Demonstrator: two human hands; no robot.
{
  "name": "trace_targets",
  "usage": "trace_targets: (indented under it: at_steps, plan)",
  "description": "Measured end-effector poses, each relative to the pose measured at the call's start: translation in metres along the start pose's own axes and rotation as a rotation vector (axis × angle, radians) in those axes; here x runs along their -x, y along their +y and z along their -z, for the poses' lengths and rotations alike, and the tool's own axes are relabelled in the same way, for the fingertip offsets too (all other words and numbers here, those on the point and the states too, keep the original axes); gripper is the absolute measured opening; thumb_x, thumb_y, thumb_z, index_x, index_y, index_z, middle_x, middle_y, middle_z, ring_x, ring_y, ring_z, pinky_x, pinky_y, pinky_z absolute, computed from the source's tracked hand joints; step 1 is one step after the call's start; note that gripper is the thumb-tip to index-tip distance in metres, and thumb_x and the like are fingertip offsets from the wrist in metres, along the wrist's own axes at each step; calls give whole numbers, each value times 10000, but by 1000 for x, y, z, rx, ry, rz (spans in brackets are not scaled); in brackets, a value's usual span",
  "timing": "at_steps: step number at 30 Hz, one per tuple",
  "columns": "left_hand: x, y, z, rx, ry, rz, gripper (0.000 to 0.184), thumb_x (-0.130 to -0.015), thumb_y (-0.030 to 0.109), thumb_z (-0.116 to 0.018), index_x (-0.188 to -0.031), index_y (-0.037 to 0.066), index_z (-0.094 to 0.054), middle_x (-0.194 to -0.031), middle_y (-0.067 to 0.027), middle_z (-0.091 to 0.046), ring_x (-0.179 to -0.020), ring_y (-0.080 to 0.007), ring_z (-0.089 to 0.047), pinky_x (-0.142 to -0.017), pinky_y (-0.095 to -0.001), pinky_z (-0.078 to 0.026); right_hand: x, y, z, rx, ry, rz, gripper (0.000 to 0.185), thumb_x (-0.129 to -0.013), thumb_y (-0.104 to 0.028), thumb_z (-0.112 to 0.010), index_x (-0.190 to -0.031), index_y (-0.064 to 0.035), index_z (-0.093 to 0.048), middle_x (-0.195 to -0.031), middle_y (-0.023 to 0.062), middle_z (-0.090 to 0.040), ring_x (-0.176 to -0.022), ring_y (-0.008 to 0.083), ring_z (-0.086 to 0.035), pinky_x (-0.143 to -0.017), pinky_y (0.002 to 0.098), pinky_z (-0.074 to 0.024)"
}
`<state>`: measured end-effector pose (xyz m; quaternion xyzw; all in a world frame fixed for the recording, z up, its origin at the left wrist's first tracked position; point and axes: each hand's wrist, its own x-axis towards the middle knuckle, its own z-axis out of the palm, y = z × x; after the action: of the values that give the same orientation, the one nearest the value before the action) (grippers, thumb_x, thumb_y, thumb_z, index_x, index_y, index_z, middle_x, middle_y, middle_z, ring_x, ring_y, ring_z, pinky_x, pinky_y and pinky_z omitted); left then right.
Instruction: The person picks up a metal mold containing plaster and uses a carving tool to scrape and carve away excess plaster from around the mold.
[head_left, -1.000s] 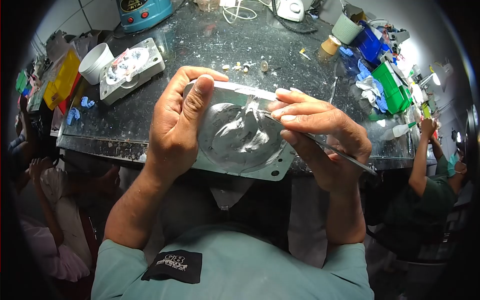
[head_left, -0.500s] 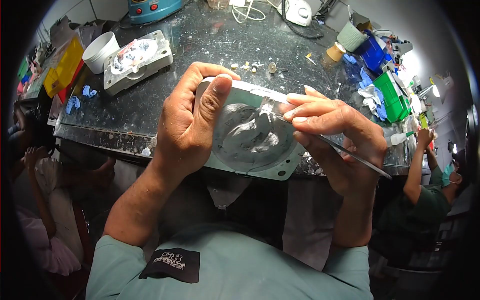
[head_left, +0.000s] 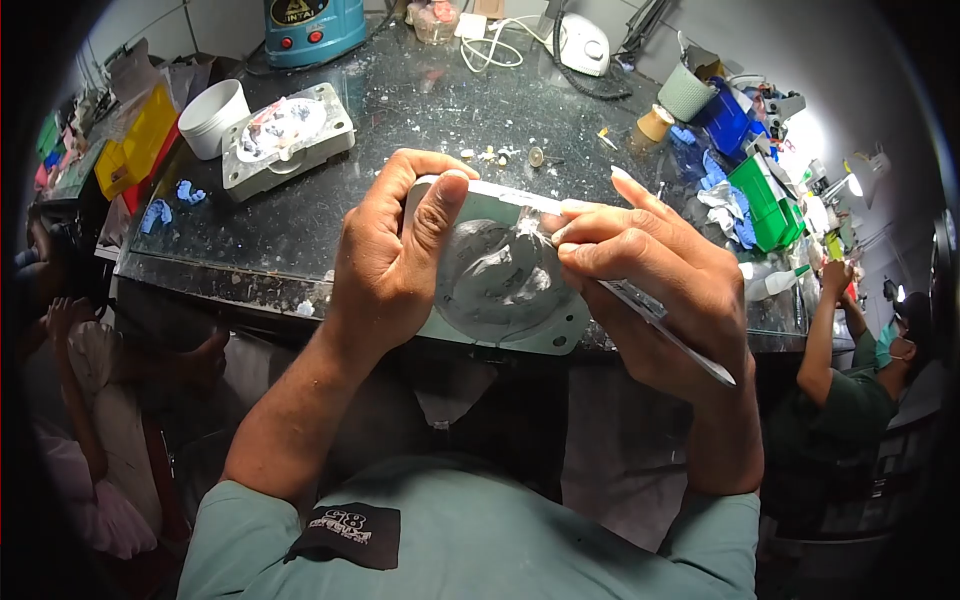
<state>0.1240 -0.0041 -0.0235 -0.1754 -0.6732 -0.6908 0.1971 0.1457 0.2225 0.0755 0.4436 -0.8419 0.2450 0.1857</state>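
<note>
Your left hand [head_left: 393,257] clamps the metal block [head_left: 500,285] by its left side, at the worktop's [head_left: 440,110] near edge. Your right hand [head_left: 670,280] pinches the slim tool [head_left: 690,346] between its fingers; the block lies leftward, the tool's long axis slanting toward you.

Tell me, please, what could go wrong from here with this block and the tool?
The thin tool in the right hand might slip and scratch the block. The block, held by the left hand near the front edge of the table, could slide from the grip and fall.
</note>
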Motion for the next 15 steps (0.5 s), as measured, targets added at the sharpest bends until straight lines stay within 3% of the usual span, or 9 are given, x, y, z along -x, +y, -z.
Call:
trace_targets:
  at_steps: [2, 4, 8, 15]
  plan:
    - [0, 3, 1, -9, -19, 12, 365, -1105, 385, -557, -1140, 32, -643, -903, -26, -676, -834, -58, -590, -747, -234, -485, -1, 0, 4, -1, -21, -1, 144, -872, 11, -759, -994, -50, -713, -1079, 123, -780, -1120, 296, -748, -1122, 576, -453]
    - [1, 6, 1, -8, -51, 32, 381, -1115, 386, -531, -1166, 20, -626, -982, -6, -652, -882, -30, -563, -789, -197, -464, 6, 5, -2, -214, 93, -117, 122, -896, 13, -755, -998, -39, -714, -1080, 136, -777, -1126, 294, -742, -1112, 569, -467]
    - [1, 4, 1, -13, -45, 18, 376, -1116, 380, -531, -1168, 19, -624, -988, -10, -655, -891, -36, -568, -798, -202, -466, 16, 14, -22, -403, 287, -95, 129, -886, 51, -769, -1001, 13, -724, -1045, 142, -770, -1074, 246, -747, -1016, 437, -561]
    - [-1, -1, -2, -9, 9, -20, 350, -1101, 379, -569, -1139, 39, -645, -886, -45, -704, -838, -84, -622, -753, -264, -508, 14, 19, -21, -431, 224, -81, 148, -854, 40, -798, -987, 19, -736, -1011, 137, -780, -1068, 283, -761, -972, 406, -581]
